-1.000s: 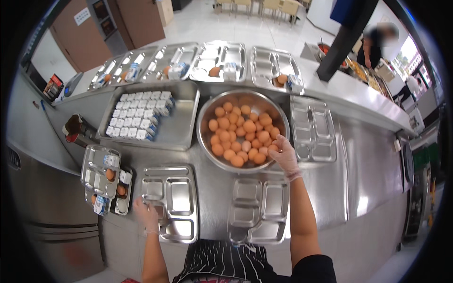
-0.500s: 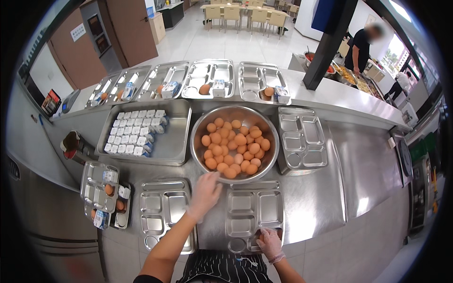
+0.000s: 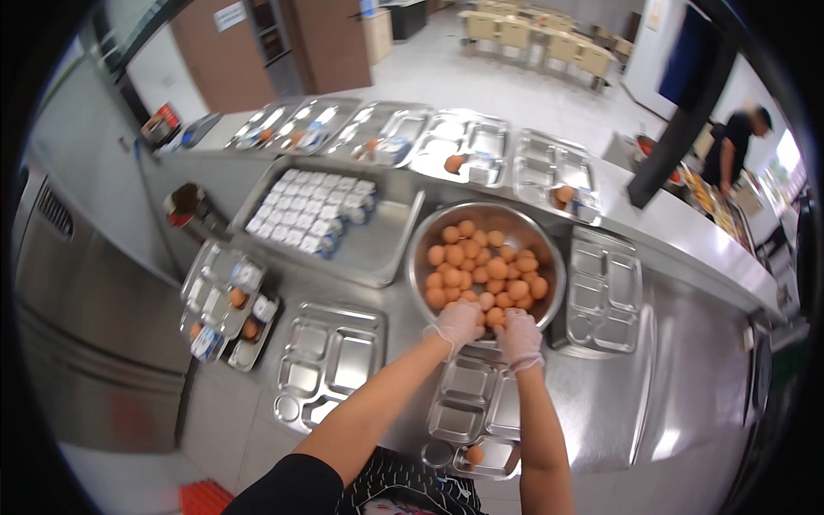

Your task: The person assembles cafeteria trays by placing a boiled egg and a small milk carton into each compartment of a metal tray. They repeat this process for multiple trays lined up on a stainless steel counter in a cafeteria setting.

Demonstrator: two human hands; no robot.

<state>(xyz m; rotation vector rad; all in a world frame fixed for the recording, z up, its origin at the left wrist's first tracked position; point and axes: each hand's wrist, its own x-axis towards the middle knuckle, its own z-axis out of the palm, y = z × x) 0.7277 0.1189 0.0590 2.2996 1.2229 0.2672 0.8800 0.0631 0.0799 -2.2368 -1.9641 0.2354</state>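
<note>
Both my gloved hands are at the near rim of a steel bowl [image 3: 419, 287] heaped with brown eggs [image 3: 498, 269]. My left hand [image 3: 459, 323] curls its fingers among the nearest eggs; its grip is partly hidden. Just to its right, my right hand [image 3: 521, 338] has curled fingers at the rim, their tips hidden too. One egg [image 3: 495, 318] shows between the hands. Beneath my forearms lies a steel compartment tray [image 3: 457, 414], with a single egg [image 3: 475, 455] in a near compartment. To the left lies another compartment tray [image 3: 311, 340], with no food visible in it.
A deep pan [image 3: 390, 249] holds rows of small white-and-blue cartons [image 3: 305, 206]. Stacked trays [image 3: 605, 287] stand right of the bowl. Filled trays [image 3: 210, 270] sit at left. More trays [image 3: 463, 142] line the raised counter, where a person [image 3: 734, 150] stands beyond, at right.
My left hand has moved forward into the bowl. My right hand has left the near tray, where an egg now shows, and reached the bowl's rim. The whole view has shifted and tilted.
</note>
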